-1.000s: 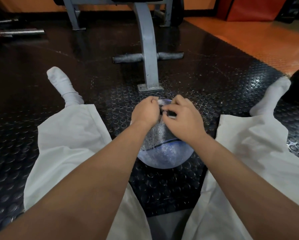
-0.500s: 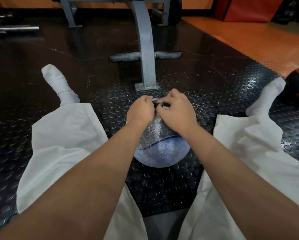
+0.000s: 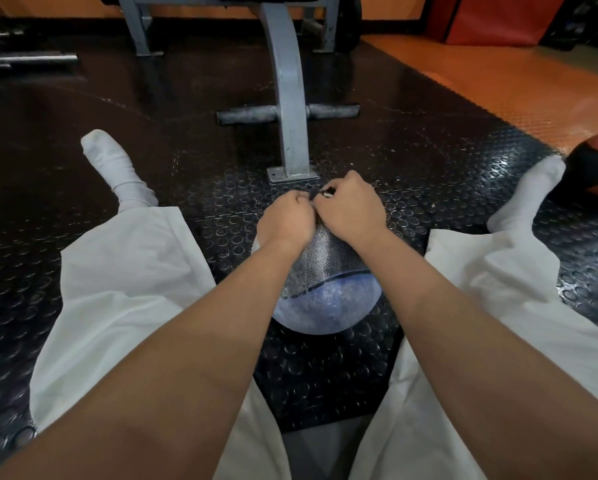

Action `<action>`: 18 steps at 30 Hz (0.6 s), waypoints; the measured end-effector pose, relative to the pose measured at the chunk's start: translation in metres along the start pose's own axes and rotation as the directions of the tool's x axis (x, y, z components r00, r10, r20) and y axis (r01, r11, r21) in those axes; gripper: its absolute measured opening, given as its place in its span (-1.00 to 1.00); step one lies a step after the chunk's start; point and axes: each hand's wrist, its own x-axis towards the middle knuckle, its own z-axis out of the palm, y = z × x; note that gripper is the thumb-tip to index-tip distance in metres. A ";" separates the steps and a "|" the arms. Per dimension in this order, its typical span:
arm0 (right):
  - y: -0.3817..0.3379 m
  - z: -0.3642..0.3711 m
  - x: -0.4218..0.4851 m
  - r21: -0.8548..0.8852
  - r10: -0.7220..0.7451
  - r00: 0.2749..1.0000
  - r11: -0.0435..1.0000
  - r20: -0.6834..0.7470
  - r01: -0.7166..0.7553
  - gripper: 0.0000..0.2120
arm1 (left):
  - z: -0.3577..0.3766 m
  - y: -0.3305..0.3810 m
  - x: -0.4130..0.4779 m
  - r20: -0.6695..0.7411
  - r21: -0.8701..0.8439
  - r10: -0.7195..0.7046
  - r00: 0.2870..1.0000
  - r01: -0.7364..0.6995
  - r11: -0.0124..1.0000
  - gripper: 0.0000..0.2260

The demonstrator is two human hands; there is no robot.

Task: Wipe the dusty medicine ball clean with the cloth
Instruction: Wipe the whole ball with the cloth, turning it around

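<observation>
The left hand [image 3: 287, 220] lies on the far top of the medicine ball [image 3: 325, 306]. Its grip is curled narrow, and I cannot tell what it holds. The grey and blue ball, spotted with dust, stands on the studded floor [image 3: 325, 375] between the white trouser legs. The right hand [image 3: 351, 209] touches the left, and its grip pinches a small black and white piece [image 3: 328, 192]. Far right lies a red and black ball [image 3: 595, 168].

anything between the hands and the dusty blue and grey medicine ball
Nothing visible does. The left hand and right hand are at the top of the dusty blue and grey medicine ball, pinching a small dark item between them; whether it is the cloth is unclear.
</observation>
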 end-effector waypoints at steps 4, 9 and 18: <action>0.008 0.005 -0.052 0.000 -0.175 0.976 0.984 -0.133 0.177 -0.75 | -0.004 0.000 0.008 0.053 -0.029 -0.014 0.999 0.016 0.999 -0.69; 0.011 0.000 -0.047 0.027 -0.131 0.982 0.990 -0.136 0.135 -0.75 | -0.003 -0.005 -0.002 0.055 -0.067 0.017 0.998 -0.013 0.998 -0.63; 0.001 0.007 -0.009 -0.027 -0.044 0.998 0.999 -0.054 0.043 -0.71 | -0.003 -0.007 -0.007 -0.040 -0.039 -0.002 0.999 0.001 0.999 -0.64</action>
